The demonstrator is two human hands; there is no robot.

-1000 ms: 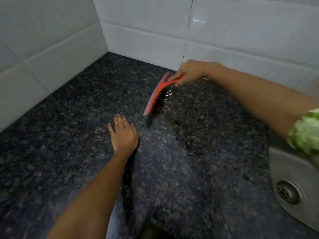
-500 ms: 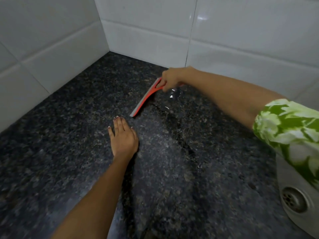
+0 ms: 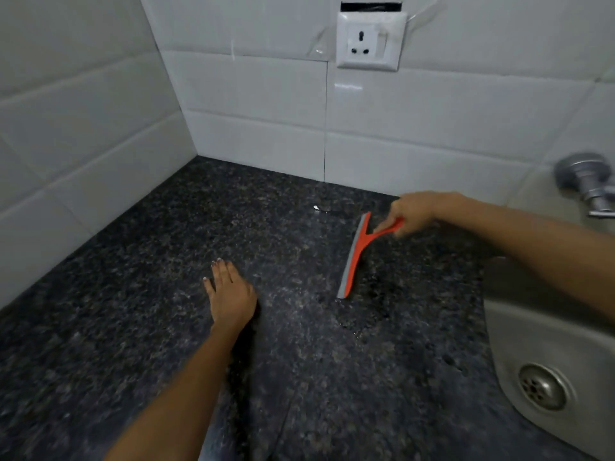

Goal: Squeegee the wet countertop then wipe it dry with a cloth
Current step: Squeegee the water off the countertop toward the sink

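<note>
countertop (image 3: pixel 166 327) of dark speckled stone fills the corner between white tiled walls (image 3: pixel 83 128), with wet patches glinting near the middle. steel sink (image 3: pixel 539 354) is sunk into its right side, a drain (image 3: pixel 543 386) in its bottom. left hand (image 3: pixel 231 296) lies flat on the stone, fingers straight and together. right hand (image 3: pixel 412 212) grips the handle of the orange squeegee (image 3: pixel 353 257), whose grey blade touches the counter just left of the sink. wall socket (image 3: pixel 369 39) sits above.

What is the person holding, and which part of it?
The right hand grips the squeegee by its orange handle. The left hand holds nothing; it rests flat on the countertop.
</note>
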